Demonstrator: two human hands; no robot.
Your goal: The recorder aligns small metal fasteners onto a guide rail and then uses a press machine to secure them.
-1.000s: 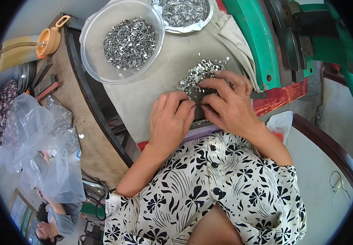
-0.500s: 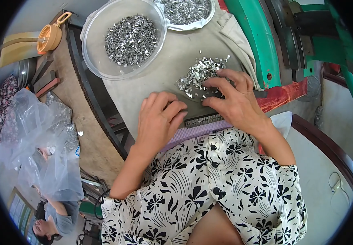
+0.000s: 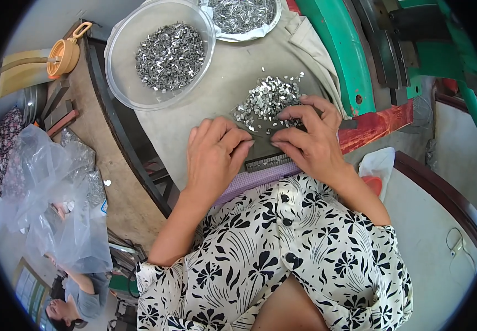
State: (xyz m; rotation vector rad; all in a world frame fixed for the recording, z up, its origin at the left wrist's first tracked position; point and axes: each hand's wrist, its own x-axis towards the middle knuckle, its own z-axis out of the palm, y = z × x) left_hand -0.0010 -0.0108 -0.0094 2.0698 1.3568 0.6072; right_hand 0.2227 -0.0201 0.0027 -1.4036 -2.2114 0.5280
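Note:
My left hand (image 3: 212,157) is over the grey cloth, its thumb and forefinger pressed together; whatever is between them is too small to make out. Opposite it, my right hand (image 3: 320,140) brings thumb and forefinger together close to the near edge of a loose pile of small shiny metal pieces (image 3: 266,99). Its other fingers curl beside the pile. Below both hands, along the cloth's near edge, lies a narrow dark strip-shaped holder (image 3: 274,161) lined with small metal pieces, partly covered by my right hand.
A clear round plastic tub (image 3: 118,71) holds many small metal bits at the far left. Beside it stands a bowl (image 3: 274,25) of thin metal pieces. Green machinery (image 3: 335,55) borders the right. Plastic bags (image 3: 51,187) lie left, with another person (image 3: 78,298) beyond.
My right hand has drawn back slightly from the pile, and its thumb and forefinger have come together. My left thumb and forefinger have closed tip to tip. The view has shifted slightly.

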